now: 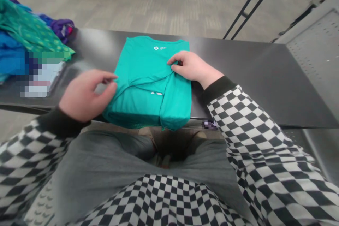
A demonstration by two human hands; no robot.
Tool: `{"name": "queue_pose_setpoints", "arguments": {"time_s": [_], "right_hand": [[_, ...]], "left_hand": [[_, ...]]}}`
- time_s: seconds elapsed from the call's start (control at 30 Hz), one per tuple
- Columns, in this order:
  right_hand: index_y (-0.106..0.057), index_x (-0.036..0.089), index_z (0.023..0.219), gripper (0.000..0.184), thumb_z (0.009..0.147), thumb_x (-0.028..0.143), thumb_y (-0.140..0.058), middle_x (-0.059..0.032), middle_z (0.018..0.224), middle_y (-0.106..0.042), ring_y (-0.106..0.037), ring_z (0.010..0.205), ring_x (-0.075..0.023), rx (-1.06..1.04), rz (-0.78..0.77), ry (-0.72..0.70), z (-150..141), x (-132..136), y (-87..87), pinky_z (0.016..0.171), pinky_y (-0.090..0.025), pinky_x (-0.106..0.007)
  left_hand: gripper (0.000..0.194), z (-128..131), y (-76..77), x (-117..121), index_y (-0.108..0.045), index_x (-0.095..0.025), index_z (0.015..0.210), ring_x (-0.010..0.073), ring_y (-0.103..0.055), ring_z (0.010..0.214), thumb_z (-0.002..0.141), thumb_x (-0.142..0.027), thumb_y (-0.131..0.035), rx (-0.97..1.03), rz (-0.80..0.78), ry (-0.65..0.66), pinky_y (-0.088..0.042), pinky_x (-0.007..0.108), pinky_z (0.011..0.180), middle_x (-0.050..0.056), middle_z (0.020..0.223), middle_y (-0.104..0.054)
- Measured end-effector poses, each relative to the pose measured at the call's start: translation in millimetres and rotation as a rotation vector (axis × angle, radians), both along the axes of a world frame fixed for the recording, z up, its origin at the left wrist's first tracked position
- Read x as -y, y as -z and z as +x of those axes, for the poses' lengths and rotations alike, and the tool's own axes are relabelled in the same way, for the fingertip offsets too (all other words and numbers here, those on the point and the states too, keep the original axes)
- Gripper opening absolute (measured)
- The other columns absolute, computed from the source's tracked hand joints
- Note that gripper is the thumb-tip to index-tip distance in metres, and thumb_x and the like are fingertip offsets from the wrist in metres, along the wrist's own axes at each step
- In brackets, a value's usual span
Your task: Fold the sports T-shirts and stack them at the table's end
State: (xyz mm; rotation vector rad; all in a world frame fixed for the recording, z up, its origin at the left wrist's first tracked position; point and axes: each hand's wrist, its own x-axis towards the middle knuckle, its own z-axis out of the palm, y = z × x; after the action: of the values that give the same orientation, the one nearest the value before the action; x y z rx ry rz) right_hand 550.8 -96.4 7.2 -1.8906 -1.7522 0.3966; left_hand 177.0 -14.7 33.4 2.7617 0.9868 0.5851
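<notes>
On the dark worktop (265, 84) before me lies the teal T-shirt (148, 63), its sides seemingly turned in; its creased lower part overhangs the near edge, apparently not yet flattened. My right grip (192, 65) looks pinched on it at a crease; whether my left grip (84, 93), at its left edge, is closed I cannot tell. Room stretches rightward; piled clothes (39, 30) bound the left

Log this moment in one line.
left hand: at left edge of teal shirt; right hand: on shirt's right side; shirt: creased, partly folded, on black table; clothes pile: left of shirt
</notes>
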Motion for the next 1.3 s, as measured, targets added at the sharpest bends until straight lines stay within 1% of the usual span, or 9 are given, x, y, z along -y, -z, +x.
{"name": "queue_pose_setpoints", "arguments": {"time_s": [0.1, 0.17, 0.27, 0.33, 0.53, 0.77, 0.97, 1.17, 1.3], "right_hand": [[-0.086, 0.021, 0.122, 0.033, 0.095, 0.034, -0.075, -0.0094, 0.114, -0.083, -0.075, 0.106, -0.0312, -0.002, -0.029, 0.024, 0.1, 1.1, -1.4, 0.104, -0.062, -0.049], [-0.086, 0.021, 0.123, 0.034, 0.095, 0.036, -0.076, -0.0087, 0.111, -0.083, -0.075, 0.104, -0.0305, 0.003, -0.044, 0.032, 0.6, 1.6, -1.7, 0.102, -0.063, -0.049], [-0.085, 0.021, 0.124, 0.036, 0.094, 0.038, -0.075, -0.0077, 0.106, -0.082, -0.075, 0.104, -0.0307, 0.016, -0.042, 0.039, 1.5, 1.6, -1.2, 0.099, -0.065, -0.049], [-0.084, 0.021, 0.123, 0.035, 0.094, 0.037, -0.074, -0.0072, 0.104, -0.081, -0.075, 0.104, -0.0305, 0.023, -0.029, 0.041, 1.7, 1.3, -0.3, 0.098, -0.065, -0.048], [-0.086, 0.02, 0.118, 0.029, 0.093, 0.029, -0.074, -0.0078, 0.106, -0.083, -0.076, 0.102, -0.0292, 0.028, 0.02, 0.042, 1.0, 0.1, 3.0, 0.1, -0.064, -0.048], [-0.086, 0.022, 0.113, 0.031, 0.096, 0.045, -0.074, -0.0063, 0.106, -0.086, -0.077, 0.103, -0.0286, 0.023, 0.037, 0.039, 0.9, -1.7, 5.5, 0.097, -0.062, -0.046], [-0.084, 0.025, 0.107, 0.029, 0.092, 0.047, -0.074, -0.0059, 0.107, -0.085, -0.077, 0.103, -0.0289, -0.013, 0.077, -0.002, 6.0, -7.0, 11.1, 0.099, -0.062, -0.049], [-0.077, 0.022, 0.094, 0.048, 0.088, 0.069, -0.067, -0.0083, 0.084, -0.078, -0.072, 0.106, -0.0234, -0.059, 0.094, -0.077, 16.0, -19.8, 19.6, 0.098, -0.054, -0.046], [-0.073, 0.025, 0.089, 0.049, 0.087, 0.074, -0.066, -0.0054, 0.073, -0.073, -0.072, 0.108, -0.0231, -0.074, 0.093, -0.087, 17.7, -22.7, 21.9, 0.1, -0.053, -0.046]], "left_hand": [[0.034, -43.7, 20.4, 50.8, -0.077, -0.033, 0.113, 0.034, -0.079, 0.1, 0.1, -0.059, -0.06, 0.033, -0.018, -0.113, -0.062, 0.051, 0.103, 0.005, 0.101, -0.081], [0.028, -60.0, 40.9, 74.9, -0.074, -0.035, 0.111, 0.0327, -0.079, 0.092, 0.098, -0.058, -0.064, 0.102, -0.038, -0.281, -0.064, 0.049, 0.095, 0.004, 0.097, -0.079], [0.032, -64.3, 67.7, 92.9, -0.068, -0.031, 0.109, 0.0299, -0.079, 0.089, 0.095, -0.06, -0.066, 0.204, -0.182, -0.543, -0.064, 0.045, 0.086, 0.006, 0.101, -0.079], [0.036, -59.0, 76.0, 94.2, -0.067, -0.028, 0.107, 0.0295, -0.08, 0.092, 0.091, -0.06, -0.067, 0.224, -0.312, -0.619, -0.064, 0.042, 0.085, 0.008, 0.103, -0.081], [0.042, -48.8, 69.5, 86.7, -0.072, -0.025, 0.091, 0.0276, -0.078, 0.085, 0.089, -0.066, -0.069, 0.102, -0.265, -0.575, -0.058, 0.039, 0.082, 0.006, 0.09, -0.082], [0.022, -52.8, 61.2, 90.7, -0.055, -0.026, 0.082, 0.0191, -0.064, 0.069, 0.089, -0.044, -0.065, 0.268, -0.044, -0.532, -0.051, 0.034, 0.07, 0.0, 0.078, -0.066], [0.029, -47.2, 54.9, 95.8, -0.066, -0.026, 0.115, 0.0194, -0.064, 0.066, 0.093, -0.045, -0.069, 0.32, -0.03, -0.464, -0.053, 0.034, 0.067, -0.002, 0.078, -0.065], [0.023, -46.3, 60.7, 96.7, -0.062, -0.027, 0.095, 0.0212, -0.07, 0.072, 0.096, -0.049, -0.07, 0.074, -0.03, -0.487, -0.056, 0.035, 0.073, -0.001, 0.081, -0.069], [0.023, -41.8, 57.1, 100.2, -0.058, -0.028, 0.091, 0.0222, -0.072, 0.073, 0.095, -0.047, -0.071, 0.111, 0.023, -0.506, -0.056, 0.035, 0.072, -0.001, 0.079, -0.07]]}}
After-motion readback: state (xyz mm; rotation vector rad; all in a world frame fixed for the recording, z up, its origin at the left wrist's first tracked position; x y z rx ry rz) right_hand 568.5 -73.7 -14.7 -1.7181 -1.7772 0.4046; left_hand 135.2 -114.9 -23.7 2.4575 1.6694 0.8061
